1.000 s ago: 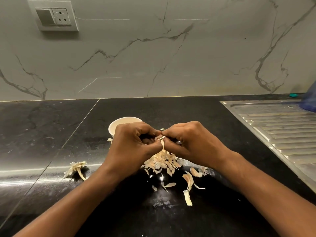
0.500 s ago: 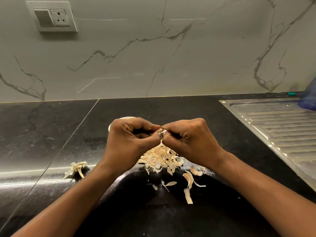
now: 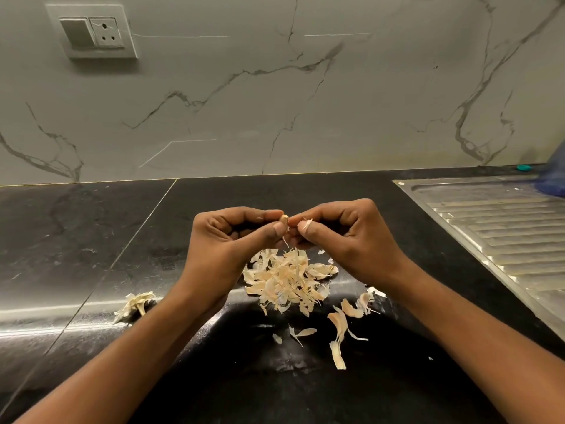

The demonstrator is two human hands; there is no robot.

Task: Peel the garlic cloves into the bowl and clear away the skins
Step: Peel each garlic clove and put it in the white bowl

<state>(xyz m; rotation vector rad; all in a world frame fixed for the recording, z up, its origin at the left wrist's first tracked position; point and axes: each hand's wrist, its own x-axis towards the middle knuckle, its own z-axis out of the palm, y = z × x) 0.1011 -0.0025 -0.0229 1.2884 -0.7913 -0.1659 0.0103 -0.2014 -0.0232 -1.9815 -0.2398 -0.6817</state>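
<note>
We note the left hand (image 3: 227,243) pinching a garlic clove (image 3: 284,219) at its fingertips; right hand (image 3: 351,240) pinching a skin strip (image 3: 306,224) just beside; both above the heap of skins (image 3: 287,281).

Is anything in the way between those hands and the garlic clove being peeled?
Nothing visible does. The left hand pinches the garlic clove at its fingertips, and the right hand pinches at it from the other side, above the pile of skins.
</note>
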